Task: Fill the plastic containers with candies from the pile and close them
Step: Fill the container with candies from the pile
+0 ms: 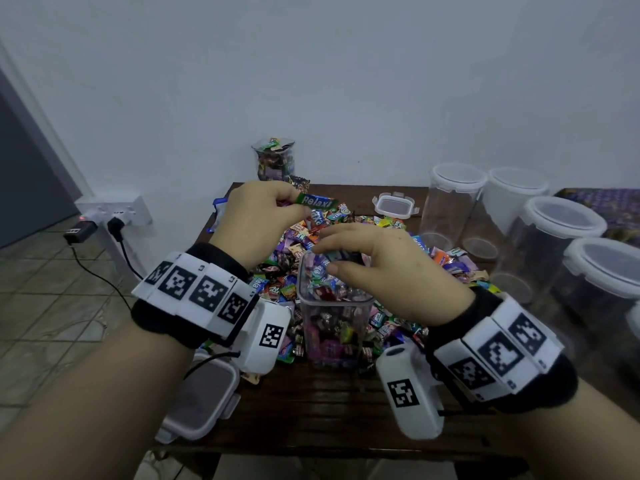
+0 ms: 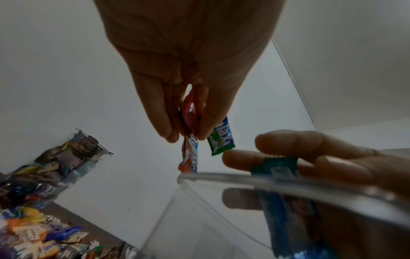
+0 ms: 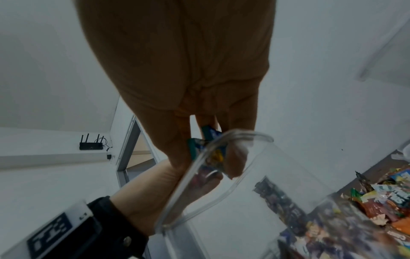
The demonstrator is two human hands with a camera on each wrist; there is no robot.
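Note:
A clear open container point(image 1: 334, 327), well filled with wrapped candies, stands in the middle of the dark wooden table point(image 1: 329, 407), in front of the candy pile point(image 1: 349, 237). My right hand point(image 1: 346, 254) hovers over its mouth and pinches a teal-blue candy point(image 2: 278, 166) at the rim point(image 3: 221, 157). My left hand point(image 1: 294, 206) is raised behind the container, gripping several candies: a green one point(image 1: 317, 201), a red one point(image 2: 189, 112) and an orange-blue one point(image 2: 190, 157).
A candy-filled container point(image 1: 275, 161) stands by the back wall. Several empty lidded containers point(image 1: 457, 202) line the right side. One loose lid point(image 1: 394, 204) lies behind the pile, another point(image 1: 204, 400) at the table's front-left corner. A power strip point(image 1: 114, 211) sits left.

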